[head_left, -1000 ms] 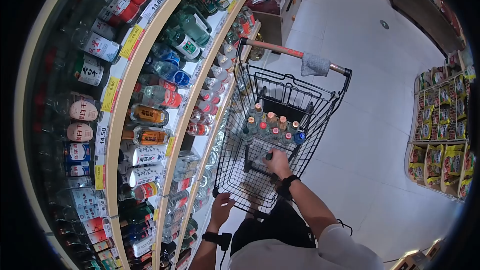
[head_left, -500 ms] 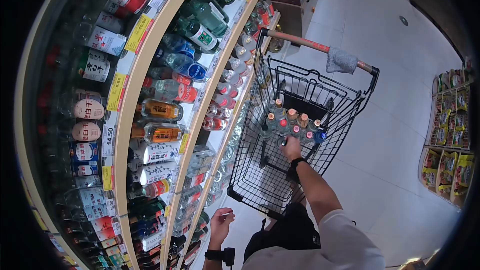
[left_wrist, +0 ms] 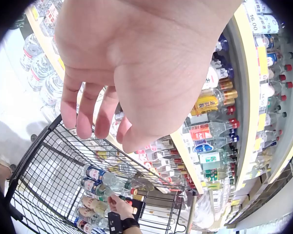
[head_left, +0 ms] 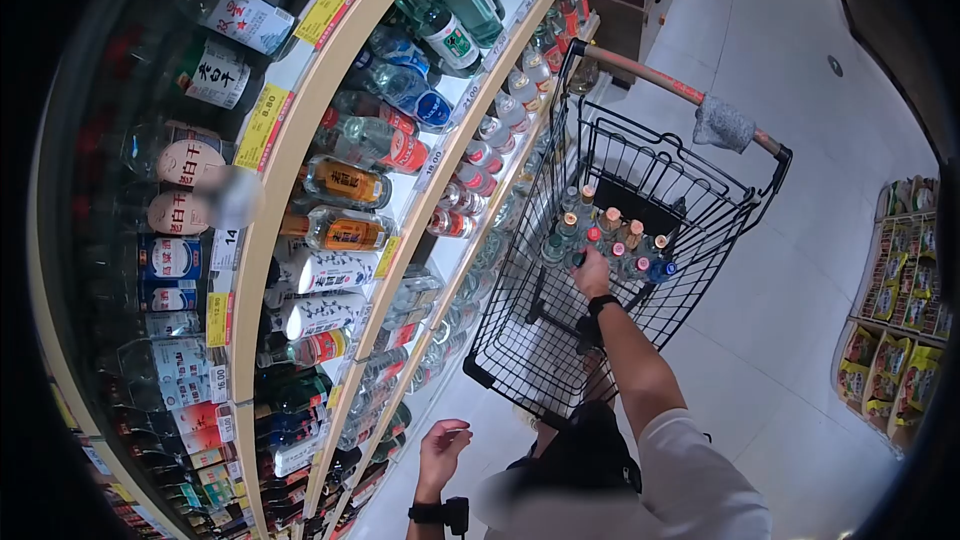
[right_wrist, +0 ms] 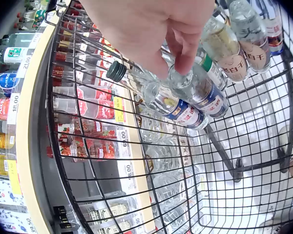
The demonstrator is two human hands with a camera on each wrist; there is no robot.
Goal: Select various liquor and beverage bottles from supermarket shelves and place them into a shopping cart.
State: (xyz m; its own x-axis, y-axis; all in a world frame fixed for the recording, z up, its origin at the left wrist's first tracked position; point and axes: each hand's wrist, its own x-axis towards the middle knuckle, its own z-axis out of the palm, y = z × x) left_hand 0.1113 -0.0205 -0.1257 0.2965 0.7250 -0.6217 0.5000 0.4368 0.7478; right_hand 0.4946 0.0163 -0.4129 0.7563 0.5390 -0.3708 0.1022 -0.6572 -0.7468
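Note:
Inside the black wire shopping cart point(head_left: 530, 365), my right hand point(head_left: 592, 275) pinches a clear glass liquor bottle point(right_wrist: 178, 111) by its upper part. It has a dark green cap point(right_wrist: 116, 71) and a blue-and-white label, and leans beside a similar blue-labelled bottle point(right_wrist: 212, 100). Several more bottles stand close by, some with pink round labels, such as one bottle point(right_wrist: 256, 46); their caps are pink, red, orange and blue. My left hand point(head_left: 441, 452) hangs outside the cart, near its corner and the shelves, fingers loosely curled with nothing in them.
Shelves point(head_left: 345, 70) packed with liquor bottles and price tags run along the left. A grey cloth point(head_left: 725, 124) wraps the cart handle point(head_left: 660, 87). White floor point(head_left: 760, 360) lies to the right, with a rack of yellow snack packets point(head_left: 885, 340) beyond it.
My right hand has carried the dark-capped bottle up the cart to the group of bottles. The cart and shelves have shifted rightward in the head view. My left hand stays empty.

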